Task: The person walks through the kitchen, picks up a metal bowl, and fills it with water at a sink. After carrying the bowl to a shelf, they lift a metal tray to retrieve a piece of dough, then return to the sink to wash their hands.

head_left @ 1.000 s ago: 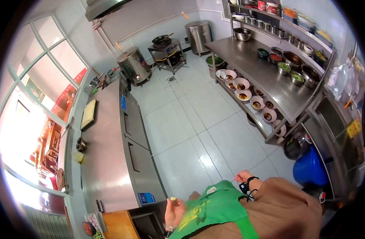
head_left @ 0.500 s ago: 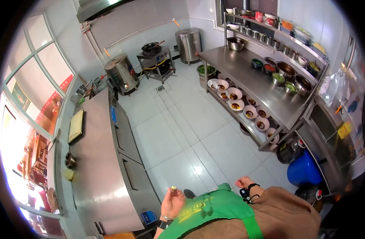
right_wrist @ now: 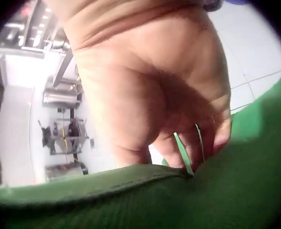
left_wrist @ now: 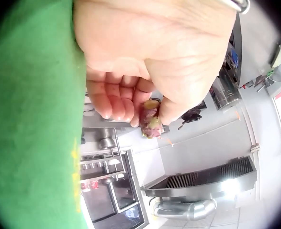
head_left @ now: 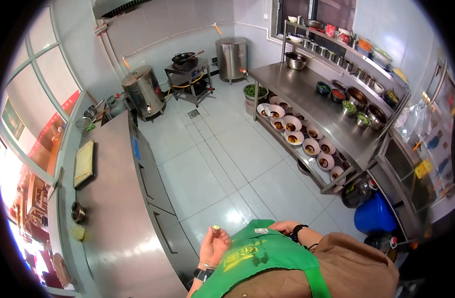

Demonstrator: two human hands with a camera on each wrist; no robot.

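My left hand [head_left: 215,247] is held in front of the body at the apron's left side, and pinches a small food piece [head_left: 216,227] between thumb and fingers. Up close in the left wrist view, the piece [left_wrist: 150,118] looks reddish and yellow-green, with the other fingers of the left hand [left_wrist: 145,62] curled beside it. My right hand [head_left: 285,227] is at the far edge of the green apron [head_left: 267,251]. In the right wrist view the right hand [right_wrist: 155,90] has its fingers bent onto the apron cloth [right_wrist: 245,186], gripping it; folds hide the fingertips.
A steel counter [head_left: 118,218] runs along the left, bearing a tray [head_left: 84,163] and a small pot [head_left: 78,211]. On the right, a steel table [head_left: 312,94] has bowls on top and several sauce bowls below. A blue bucket [head_left: 375,214] stands near its end; tiled floor [head_left: 222,169] lies between.
My right hand has moved left from beside the apron onto its edge, and the cloth there has shifted outward. The left hand still pinches the food piece. The head view has turned.
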